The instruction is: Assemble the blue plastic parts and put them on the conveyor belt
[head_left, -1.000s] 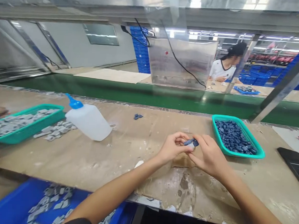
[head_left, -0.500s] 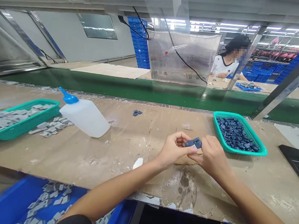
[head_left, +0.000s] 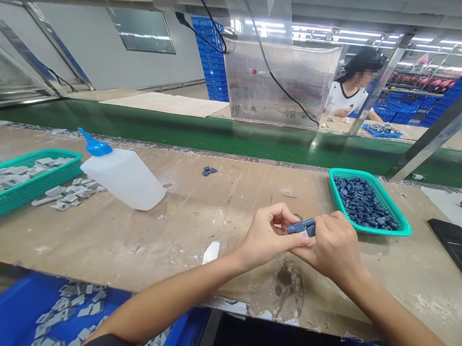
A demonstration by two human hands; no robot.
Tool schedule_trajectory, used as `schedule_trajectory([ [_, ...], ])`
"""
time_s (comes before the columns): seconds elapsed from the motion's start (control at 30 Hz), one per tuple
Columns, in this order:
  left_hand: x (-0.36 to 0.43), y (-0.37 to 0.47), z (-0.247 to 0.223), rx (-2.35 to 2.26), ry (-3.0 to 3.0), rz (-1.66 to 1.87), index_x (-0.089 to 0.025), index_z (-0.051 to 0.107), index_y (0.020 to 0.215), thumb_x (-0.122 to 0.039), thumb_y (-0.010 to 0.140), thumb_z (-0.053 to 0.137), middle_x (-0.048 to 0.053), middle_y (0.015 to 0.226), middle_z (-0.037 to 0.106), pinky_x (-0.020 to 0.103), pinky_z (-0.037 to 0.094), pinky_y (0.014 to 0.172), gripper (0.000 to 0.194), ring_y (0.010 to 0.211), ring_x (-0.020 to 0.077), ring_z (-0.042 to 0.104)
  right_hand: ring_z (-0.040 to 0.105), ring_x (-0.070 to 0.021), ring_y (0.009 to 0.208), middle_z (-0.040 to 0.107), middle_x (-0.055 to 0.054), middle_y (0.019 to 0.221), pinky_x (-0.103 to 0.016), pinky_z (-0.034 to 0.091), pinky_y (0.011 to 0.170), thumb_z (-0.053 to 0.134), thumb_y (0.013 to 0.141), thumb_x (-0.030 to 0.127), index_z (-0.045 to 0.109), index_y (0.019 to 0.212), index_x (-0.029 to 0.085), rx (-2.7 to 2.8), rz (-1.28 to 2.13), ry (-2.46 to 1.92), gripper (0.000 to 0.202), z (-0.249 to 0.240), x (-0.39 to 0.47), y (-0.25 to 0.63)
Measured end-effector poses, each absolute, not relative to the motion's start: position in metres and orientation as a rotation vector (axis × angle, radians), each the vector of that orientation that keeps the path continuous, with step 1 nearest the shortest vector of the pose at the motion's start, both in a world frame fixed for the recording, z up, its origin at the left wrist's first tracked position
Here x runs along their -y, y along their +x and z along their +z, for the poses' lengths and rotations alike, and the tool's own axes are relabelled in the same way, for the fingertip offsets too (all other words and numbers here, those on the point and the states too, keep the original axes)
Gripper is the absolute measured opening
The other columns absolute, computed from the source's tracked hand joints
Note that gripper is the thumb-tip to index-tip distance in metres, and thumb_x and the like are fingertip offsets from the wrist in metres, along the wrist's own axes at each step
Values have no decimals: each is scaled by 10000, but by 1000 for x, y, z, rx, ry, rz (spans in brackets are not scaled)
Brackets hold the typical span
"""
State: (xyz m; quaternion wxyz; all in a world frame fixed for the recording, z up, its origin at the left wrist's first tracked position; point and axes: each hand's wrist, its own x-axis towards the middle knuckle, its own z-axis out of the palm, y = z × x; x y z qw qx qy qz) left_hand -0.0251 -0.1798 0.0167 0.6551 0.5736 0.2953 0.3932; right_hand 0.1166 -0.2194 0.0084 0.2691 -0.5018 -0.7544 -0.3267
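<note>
Over the brown cardboard-covered table, my left hand and my right hand meet, fingers pinched round a small dark blue plastic part. A pale grey patch shows on the part beside my left thumb; whether it is a separate piece I cannot tell. Behind my right hand stands a green basket filled with small dark blue plastic pieces. A few similar blue pieces lie farther back on the table.
To the left are a tilted white squeeze bottle with a blue nozzle, loose grey pieces and another green basket. A blue bin of grey pieces sits below. A black phone-like slab lies right. Another person sits across the green belt.
The blue part has turned in my fingers and now points more sideways. My hands stay together in nearly the same place. The whole view has shifted slightly.
</note>
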Motion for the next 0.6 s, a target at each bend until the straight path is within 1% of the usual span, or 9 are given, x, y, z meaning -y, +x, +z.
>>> schedule_trajectory([
  [0.1, 186, -24, 19, -661, 1250, 942, -142, 498, 616, -242, 482, 777, -34, 590, 523, 199, 411, 529, 325, 565, 82, 499, 342, -140, 429, 395, -20, 444, -294, 240, 499, 353, 867, 540, 435, 500, 188, 2015, -869, -1326, 516, 8, 223, 113],
  [0.23, 187, -23, 15, -683, 1241, 979, -140, 507, 620, -218, 500, 760, -37, 592, 523, 185, 414, 531, 291, 572, 76, 499, 353, -148, 420, 420, -35, 444, -294, 245, 489, 291, 889, 541, 447, 511, 182, 2012, -836, -1358, 544, -1, 220, 113],
  [0.37, 176, -18, 7, -725, 1294, 964, -135, 529, 649, -245, 527, 751, -18, 623, 562, 200, 433, 558, 276, 600, 93, 530, 381, -157, 443, 442, -35, 485, -295, 261, 491, 312, 894, 498, 473, 561, 175, 2037, -727, -1393, 491, -6, 210, 114],
  [0.43, 160, -14, 10, -705, 1349, 944, -132, 561, 698, -250, 544, 743, -1, 676, 597, 225, 460, 599, 266, 634, 109, 557, 463, -188, 546, 508, -61, 598, -295, 316, 533, 357, 887, 459, 542, 736, 134, 2017, -618, -1430, 403, 1, 203, 122],
  [0.47, 148, -13, 14, -687, 1380, 939, -130, 580, 731, -249, 554, 737, 10, 712, 614, 239, 472, 618, 265, 651, 115, 567, 507, -216, 646, 547, -91, 705, -308, 357, 583, 385, 875, 453, 548, 896, 105, 2006, -567, -1451, 384, 6, 199, 130],
  [0.5, 134, -11, 20, -670, 1410, 950, -130, 596, 764, -248, 566, 728, 20, 746, 627, 251, 482, 634, 266, 666, 121, 576, 528, -246, 767, 566, -125, 839, -335, 388, 652, 415, 862, 454, 495, 1071, 86, 1991, -525, -1475, 430, 11, 195, 141],
  [0.53, 118, -10, 28, -659, 1435, 989, -130, 609, 800, -248, 587, 714, 29, 781, 637, 260, 491, 647, 265, 684, 126, 584, 519, -272, 881, 554, -151, 968, -368, 401, 723, 439, 849, 457, 398, 1212, 85, 1975, -495, -1506, 521, 16, 192, 156],
  [0.57, 99, -9, 38, -657, 1455, 1061, -132, 619, 837, -250, 615, 692, 38, 814, 644, 265, 496, 659, 261, 706, 129, 590, 494, -290, 970, 526, -166, 1068, -399, 398, 783, 452, 840, 462, 306, 1293, 97, 1957, -476, -1546, 600, 19, 189, 174],
  [0.6, 80, -7, 48, -656, 1472, 1162, -135, 625, 877, -253, 652, 661, 45, 852, 646, 265, 498, 674, 257, 735, 131, 594, 477, -296, 1017, 506, -168, 1125, -417, 393, 820, 449, 840, 456, 268, 1322, 117, 1922, -463, -1601, 617, 19, 187, 194],
])
